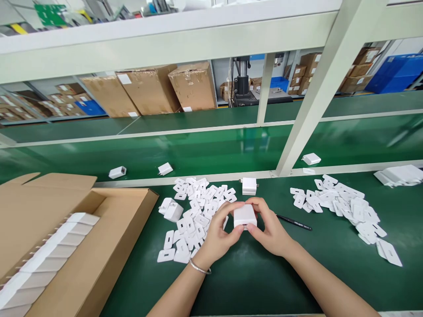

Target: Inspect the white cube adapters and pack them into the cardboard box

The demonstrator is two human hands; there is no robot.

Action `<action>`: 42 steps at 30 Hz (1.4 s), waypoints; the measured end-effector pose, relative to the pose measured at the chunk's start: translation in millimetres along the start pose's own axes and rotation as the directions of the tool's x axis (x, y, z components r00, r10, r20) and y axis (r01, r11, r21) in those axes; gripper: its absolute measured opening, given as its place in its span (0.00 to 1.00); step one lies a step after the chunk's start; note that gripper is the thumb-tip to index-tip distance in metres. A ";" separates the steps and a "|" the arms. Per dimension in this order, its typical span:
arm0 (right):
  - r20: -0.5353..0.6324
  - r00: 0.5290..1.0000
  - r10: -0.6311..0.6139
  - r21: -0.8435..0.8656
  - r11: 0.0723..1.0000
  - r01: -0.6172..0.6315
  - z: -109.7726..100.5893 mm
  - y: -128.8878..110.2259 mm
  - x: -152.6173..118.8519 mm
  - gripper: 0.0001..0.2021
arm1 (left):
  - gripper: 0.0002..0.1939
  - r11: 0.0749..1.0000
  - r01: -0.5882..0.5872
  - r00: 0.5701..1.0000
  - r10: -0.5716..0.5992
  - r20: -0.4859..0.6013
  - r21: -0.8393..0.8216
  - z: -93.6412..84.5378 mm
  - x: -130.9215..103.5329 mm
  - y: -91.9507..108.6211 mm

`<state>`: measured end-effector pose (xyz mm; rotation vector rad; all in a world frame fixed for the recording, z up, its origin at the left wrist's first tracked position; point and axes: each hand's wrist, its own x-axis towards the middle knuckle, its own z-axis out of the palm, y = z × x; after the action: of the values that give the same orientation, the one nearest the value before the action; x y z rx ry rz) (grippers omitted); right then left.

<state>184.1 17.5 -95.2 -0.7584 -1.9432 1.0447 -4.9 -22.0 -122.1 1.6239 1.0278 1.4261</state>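
A white charger block [245, 215] is held between both hands above the green table. My left hand [220, 226] grips its left side, thumb at the lower front edge and fingers at the top. On the right side my right hand [269, 229] pinches it the same way. Just beyond the hands stands another white charger [249, 186]. Many small white slotted plates [198, 211] lie in a loose pile left of the hands. A black pen-like tool [295, 222] rests beside my right hand.
An open cardboard box [122, 246] at left holds a row of white chargers [62, 242]. More white plates [350, 204] spread at right, near stacked white pieces [399, 175]. Two chargers [173, 211] sit left of the pile. A slanted post [317, 97] rises behind.
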 end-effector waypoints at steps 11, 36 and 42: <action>0.007 1.000 0.018 0.022 1.000 -0.018 0.1 5.9 0.4 0.17 | 0.16 0.998 -0.043 0.999 0.041 0.032 0.043 0.5 0.3 1.5; -0.146 0.988 -0.051 -0.004 0.999 0.051 26.3 7.2 -9.8 0.22 | 0.18 0.932 -0.197 0.964 0.240 -0.110 0.304 18.9 -9.5 5.2; -0.160 0.987 0.020 0.006 1.000 -0.019 25.4 9.6 -7.5 0.19 | 0.17 0.970 -0.102 0.991 0.120 -0.066 0.219 16.2 -6.2 6.5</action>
<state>167.7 6.2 -115.2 -0.8345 -1.8000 0.9686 11.4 -30.6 -120.7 1.8174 1.1877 1.5051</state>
